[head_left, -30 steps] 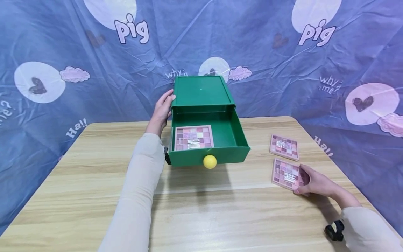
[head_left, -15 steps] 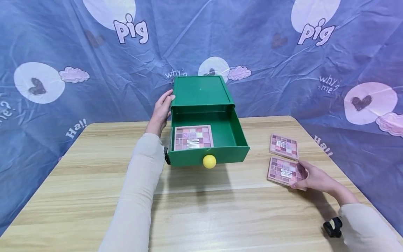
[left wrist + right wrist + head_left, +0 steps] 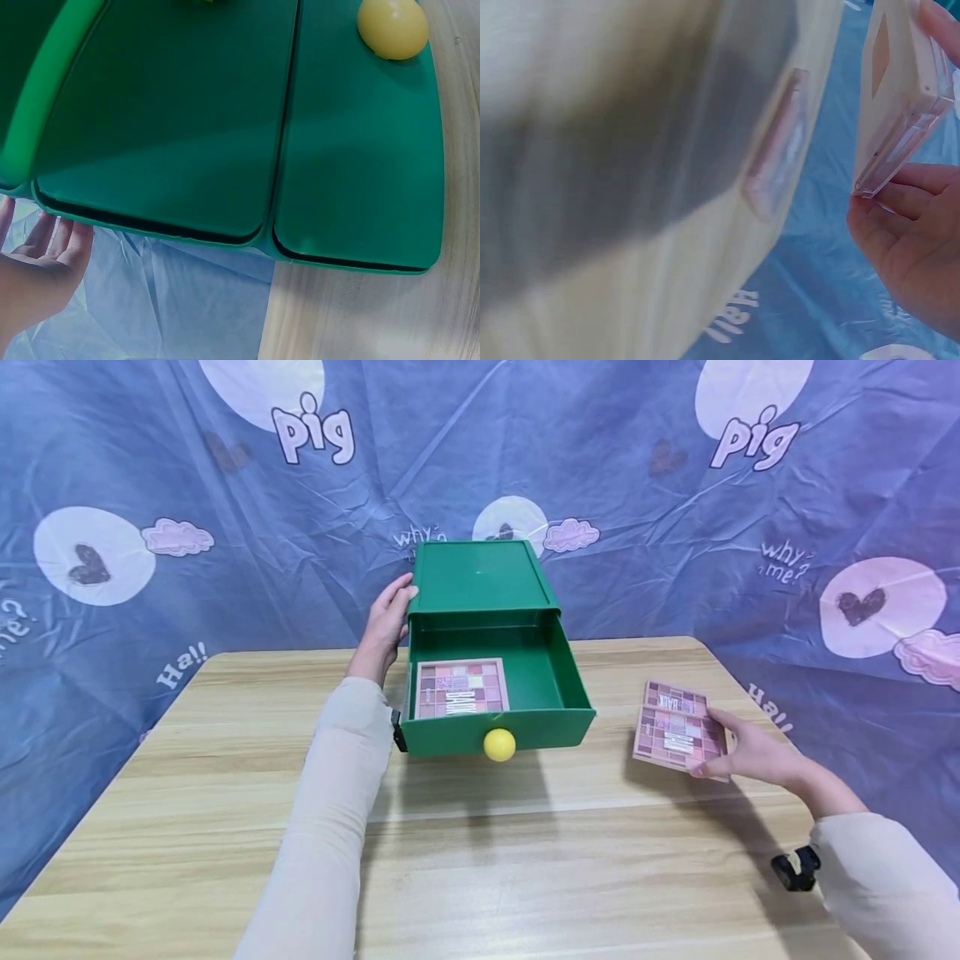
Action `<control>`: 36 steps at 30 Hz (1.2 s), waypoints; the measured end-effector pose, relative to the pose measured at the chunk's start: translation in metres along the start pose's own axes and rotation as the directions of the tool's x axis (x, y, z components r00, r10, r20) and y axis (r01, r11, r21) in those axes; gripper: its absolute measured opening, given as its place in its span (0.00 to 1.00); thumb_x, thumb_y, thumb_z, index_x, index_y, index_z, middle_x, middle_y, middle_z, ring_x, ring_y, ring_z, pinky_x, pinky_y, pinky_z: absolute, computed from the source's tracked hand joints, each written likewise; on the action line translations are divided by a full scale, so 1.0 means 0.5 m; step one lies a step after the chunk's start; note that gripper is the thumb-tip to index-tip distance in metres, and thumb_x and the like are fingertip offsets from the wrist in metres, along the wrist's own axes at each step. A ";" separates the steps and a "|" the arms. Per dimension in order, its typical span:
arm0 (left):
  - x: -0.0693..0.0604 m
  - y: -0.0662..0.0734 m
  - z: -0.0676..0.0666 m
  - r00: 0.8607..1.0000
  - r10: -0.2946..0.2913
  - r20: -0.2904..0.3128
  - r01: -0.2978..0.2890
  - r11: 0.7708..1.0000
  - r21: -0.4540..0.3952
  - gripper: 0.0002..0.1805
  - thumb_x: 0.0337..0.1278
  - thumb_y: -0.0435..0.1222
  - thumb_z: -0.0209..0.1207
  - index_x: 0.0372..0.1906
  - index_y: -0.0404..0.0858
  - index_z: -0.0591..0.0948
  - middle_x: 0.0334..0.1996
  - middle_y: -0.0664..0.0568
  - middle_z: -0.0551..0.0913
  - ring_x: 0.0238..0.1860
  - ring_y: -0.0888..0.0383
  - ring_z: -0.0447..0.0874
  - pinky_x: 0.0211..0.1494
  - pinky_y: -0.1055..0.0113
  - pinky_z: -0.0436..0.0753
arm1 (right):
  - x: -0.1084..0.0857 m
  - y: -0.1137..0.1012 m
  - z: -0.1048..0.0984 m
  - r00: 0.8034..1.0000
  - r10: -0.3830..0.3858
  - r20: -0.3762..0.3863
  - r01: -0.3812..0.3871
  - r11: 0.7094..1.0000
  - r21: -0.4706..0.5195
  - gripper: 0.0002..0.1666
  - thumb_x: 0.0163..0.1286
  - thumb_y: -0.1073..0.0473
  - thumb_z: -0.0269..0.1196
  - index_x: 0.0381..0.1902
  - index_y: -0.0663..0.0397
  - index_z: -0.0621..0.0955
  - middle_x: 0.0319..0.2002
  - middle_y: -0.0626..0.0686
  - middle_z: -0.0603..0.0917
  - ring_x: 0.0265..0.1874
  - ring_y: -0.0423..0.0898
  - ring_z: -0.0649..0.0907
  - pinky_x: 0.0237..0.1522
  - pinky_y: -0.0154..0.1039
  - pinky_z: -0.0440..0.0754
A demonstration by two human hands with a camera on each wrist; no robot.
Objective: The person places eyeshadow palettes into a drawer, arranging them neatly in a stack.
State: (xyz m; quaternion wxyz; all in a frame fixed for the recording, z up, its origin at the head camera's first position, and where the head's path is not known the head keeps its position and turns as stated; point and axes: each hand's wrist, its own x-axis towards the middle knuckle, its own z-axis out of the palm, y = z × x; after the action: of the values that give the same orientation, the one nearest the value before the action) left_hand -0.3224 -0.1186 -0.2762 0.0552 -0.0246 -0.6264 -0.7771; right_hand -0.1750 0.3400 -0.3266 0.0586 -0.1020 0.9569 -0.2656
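Observation:
A green drawer cabinet [image 3: 480,577] stands at the table's back with its top drawer [image 3: 442,737] pulled out. One eyeshadow palette [image 3: 448,681] lies in the drawer's left front corner. My left hand [image 3: 384,622] touches the cabinet's left side with fairly straight fingers; in the left wrist view the hand [image 3: 49,274] meets the edge of the green wall. On the right, my right hand [image 3: 765,760] pinches a second palette [image 3: 667,739] by its near right side, raised off the table. A third palette [image 3: 663,693] lies beyond, partly hidden behind the held one.
The drawer carries a round yellow knob [image 3: 499,745]. Under everything is a light wooden table [image 3: 480,893]. A blue printed cloth [image 3: 622,468] hangs behind and along the sides. In the right wrist view, the lying palette [image 3: 780,150] is near the table edge.
My right hand has lifted its palette off the table and moved it away from me, so it now overlaps the far palette in view. The left hand and cabinet have stayed put.

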 end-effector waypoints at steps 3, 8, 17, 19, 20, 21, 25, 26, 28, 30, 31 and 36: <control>0.000 0.000 0.000 1.000 0.000 0.002 0.000 1.000 0.003 0.25 0.53 0.41 0.51 0.59 0.46 0.67 0.55 0.52 0.65 0.48 0.57 0.66 0.50 0.59 0.65 | 0.007 -0.017 -0.018 1.000 -0.007 -0.015 0.006 0.999 -0.033 0.61 0.38 0.51 0.71 0.59 0.79 0.51 0.48 0.78 0.63 0.43 0.65 0.67 0.43 0.58 0.63; 0.002 -0.001 -0.003 1.000 -0.003 0.001 0.003 1.000 -0.002 0.25 0.53 0.42 0.51 0.59 0.47 0.67 0.54 0.51 0.67 0.47 0.58 0.67 0.48 0.60 0.66 | 0.021 -0.047 -0.048 1.000 -0.011 -0.020 0.010 0.998 -0.056 0.59 0.39 0.50 0.70 0.59 0.77 0.52 0.50 0.76 0.63 0.46 0.66 0.65 0.44 0.59 0.61; 0.002 -0.001 -0.003 1.000 -0.002 0.007 0.002 1.000 0.001 0.25 0.53 0.42 0.51 0.59 0.47 0.67 0.55 0.52 0.65 0.49 0.57 0.66 0.51 0.59 0.64 | 0.045 -0.102 -0.103 0.998 -0.039 -0.041 0.033 0.990 -0.140 0.59 0.42 0.48 0.69 0.61 0.74 0.52 0.52 0.77 0.61 0.49 0.67 0.64 0.46 0.59 0.61; 0.002 -0.001 -0.003 1.000 -0.004 0.009 0.004 1.000 0.001 0.25 0.53 0.42 0.51 0.59 0.47 0.67 0.56 0.52 0.65 0.49 0.58 0.66 0.51 0.59 0.64 | 0.049 -0.116 -0.115 0.998 -0.044 -0.045 0.038 0.991 -0.130 0.59 0.42 0.48 0.69 0.62 0.72 0.51 0.54 0.75 0.60 0.51 0.68 0.62 0.46 0.59 0.60; 0.002 -0.001 -0.002 1.000 -0.005 0.008 0.005 1.000 0.000 0.25 0.53 0.41 0.51 0.59 0.47 0.67 0.55 0.52 0.65 0.49 0.58 0.66 0.51 0.59 0.64 | 0.050 -0.123 -0.120 0.998 -0.044 -0.049 0.038 0.992 -0.118 0.59 0.42 0.49 0.69 0.62 0.71 0.51 0.54 0.75 0.60 0.51 0.67 0.61 0.47 0.59 0.59; 0.001 -0.001 -0.002 1.000 -0.006 0.005 0.007 1.000 -0.001 0.25 0.53 0.41 0.51 0.59 0.47 0.67 0.55 0.52 0.66 0.49 0.58 0.66 0.51 0.59 0.65 | 0.052 -0.130 -0.125 0.998 -0.042 -0.053 0.037 0.994 -0.103 0.58 0.43 0.49 0.69 0.63 0.70 0.51 0.55 0.74 0.60 0.52 0.66 0.61 0.48 0.58 0.59; 0.001 0.000 -0.002 1.000 -0.008 0.001 0.008 1.000 -0.005 0.25 0.53 0.41 0.51 0.59 0.47 0.68 0.54 0.51 0.67 0.47 0.58 0.67 0.49 0.60 0.66 | 0.060 -0.159 -0.140 0.997 -0.040 -0.073 0.037 0.998 -0.050 0.56 0.45 0.52 0.68 0.64 0.67 0.51 0.57 0.71 0.59 0.54 0.62 0.60 0.50 0.57 0.57; 0.001 0.001 -0.002 1.000 -0.008 0.003 0.008 1.000 -0.005 0.25 0.53 0.41 0.51 0.59 0.47 0.68 0.54 0.51 0.67 0.47 0.58 0.67 0.49 0.60 0.66 | 0.063 -0.166 -0.144 0.996 -0.042 -0.077 0.039 0.998 -0.041 0.55 0.46 0.52 0.68 0.64 0.66 0.51 0.58 0.70 0.58 0.55 0.62 0.59 0.50 0.56 0.57; 0.001 0.001 -0.002 1.000 -0.007 0.011 0.007 1.000 -0.006 0.25 0.53 0.41 0.51 0.59 0.47 0.67 0.55 0.52 0.66 0.48 0.57 0.67 0.50 0.60 0.66 | 0.068 -0.181 -0.150 0.995 -0.044 -0.087 0.042 0.999 -0.023 0.55 0.46 0.52 0.67 0.64 0.64 0.50 0.59 0.68 0.58 0.56 0.61 0.59 0.51 0.56 0.56; 0.000 0.000 -0.001 1.000 -0.006 0.017 0.006 1.000 -0.005 0.25 0.53 0.41 0.51 0.59 0.47 0.67 0.56 0.52 0.65 0.49 0.57 0.66 0.51 0.59 0.65 | 0.074 -0.199 -0.155 0.995 -0.050 -0.092 0.049 0.999 -0.009 0.55 0.47 0.52 0.67 0.65 0.63 0.50 0.60 0.67 0.57 0.57 0.60 0.57 0.52 0.56 0.55; 0.000 0.000 -0.001 1.000 -0.005 0.019 0.005 1.000 -0.006 0.25 0.53 0.41 0.51 0.59 0.46 0.67 0.56 0.52 0.65 0.49 0.57 0.66 0.51 0.59 0.65 | 0.077 -0.208 -0.158 0.994 -0.055 -0.095 0.055 0.998 -0.008 0.55 0.47 0.52 0.67 0.65 0.62 0.50 0.60 0.66 0.57 0.58 0.60 0.57 0.52 0.56 0.55; 0.001 -0.001 -0.003 1.000 -0.004 0.010 0.004 1.000 -0.015 0.25 0.53 0.41 0.51 0.59 0.47 0.67 0.55 0.52 0.66 0.48 0.57 0.66 0.50 0.59 0.65 | 0.096 -0.257 -0.162 0.991 -0.091 -0.094 0.089 0.996 -0.020 0.55 0.46 0.49 0.67 0.65 0.59 0.51 0.60 0.65 0.57 0.57 0.58 0.58 0.52 0.56 0.55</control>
State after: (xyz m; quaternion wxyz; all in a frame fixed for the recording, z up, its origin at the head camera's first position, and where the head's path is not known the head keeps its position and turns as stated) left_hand -0.3231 -0.1199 -0.2770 0.0502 -0.0278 -0.6208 -0.7819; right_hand -0.2139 0.2618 -0.1937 0.0002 -0.1329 0.9550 -0.2651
